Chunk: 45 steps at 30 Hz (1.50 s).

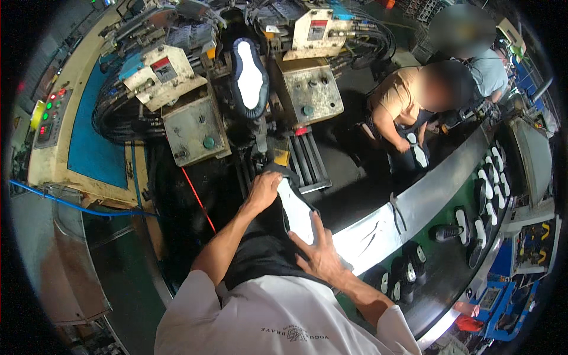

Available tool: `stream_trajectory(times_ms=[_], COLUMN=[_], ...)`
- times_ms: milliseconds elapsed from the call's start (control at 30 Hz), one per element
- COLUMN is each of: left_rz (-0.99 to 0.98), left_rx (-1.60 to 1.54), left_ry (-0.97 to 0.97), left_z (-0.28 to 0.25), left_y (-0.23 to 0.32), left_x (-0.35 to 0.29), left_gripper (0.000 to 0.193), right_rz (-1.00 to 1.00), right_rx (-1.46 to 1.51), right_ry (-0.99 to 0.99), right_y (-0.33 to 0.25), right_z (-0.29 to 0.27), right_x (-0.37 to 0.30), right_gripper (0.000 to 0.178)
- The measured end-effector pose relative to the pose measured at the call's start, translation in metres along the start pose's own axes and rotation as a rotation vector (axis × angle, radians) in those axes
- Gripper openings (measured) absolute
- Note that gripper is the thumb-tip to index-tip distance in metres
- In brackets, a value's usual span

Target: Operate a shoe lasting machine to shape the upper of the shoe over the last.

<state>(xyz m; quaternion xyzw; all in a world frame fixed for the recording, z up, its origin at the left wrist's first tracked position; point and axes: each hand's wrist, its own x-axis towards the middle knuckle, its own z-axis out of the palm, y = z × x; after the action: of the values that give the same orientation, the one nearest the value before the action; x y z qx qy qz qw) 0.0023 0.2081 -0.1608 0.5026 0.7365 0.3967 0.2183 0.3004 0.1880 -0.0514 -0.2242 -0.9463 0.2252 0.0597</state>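
Observation:
A dark shoe upper [297,208] with its white insole board facing up lies over my lap. Around its far end my left hand [263,192] is closed, with the fingers over the dark edge. At the near end my right hand [321,251] grips the same upper, the index finger along its right side and the thumb on the left. Straight ahead, another dark shoe upper [250,77] is mounted in the machine, its white underside toward me. The palm side of both hands is hidden.
Control boxes [195,130] flank the machine, and a button panel [52,118] stands far left. To the right runs a metal ledge [438,183], beyond it a conveyor [441,281] with several shoes. Another person [396,106] holds a shoe [418,151] nearby.

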Motion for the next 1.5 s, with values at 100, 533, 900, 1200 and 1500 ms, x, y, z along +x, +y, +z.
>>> stream_trajectory(times_ms=[100, 533, 900, 1200, 1500], left_rz=[0.009, -0.570, -0.329, 0.109, -0.538], left_rx=[0.021, -0.767, -1.030, -1.380, -1.924], left_ry=[0.015, -0.226, 0.125, -0.101, 0.168], left_z=[-0.003, -0.052, -0.190, -0.220, -0.194], left_y=[-0.009, -0.024, 0.055, 0.041, 0.053], left_x=[-0.004, 0.035, 0.225, 0.035, -0.140], left_gripper=[0.029, 0.055, 0.073, 0.107, 0.104], right_rz=[-0.027, -0.003, -0.032, -0.169, -0.129], right_rx=[-0.025, 0.199, 0.041, 0.106, 0.042], right_ry=[-0.023, 0.057, 0.404, 0.498, 0.394], right_y=[0.009, 0.036, 0.031, 0.011, 0.005], right_z=[0.006, -0.027, -0.126, -0.114, -0.058], right_x=[0.001, 0.016, 0.169, 0.352, 0.390], right_gripper=[0.078, 0.070, 0.074, 0.075, 0.077])
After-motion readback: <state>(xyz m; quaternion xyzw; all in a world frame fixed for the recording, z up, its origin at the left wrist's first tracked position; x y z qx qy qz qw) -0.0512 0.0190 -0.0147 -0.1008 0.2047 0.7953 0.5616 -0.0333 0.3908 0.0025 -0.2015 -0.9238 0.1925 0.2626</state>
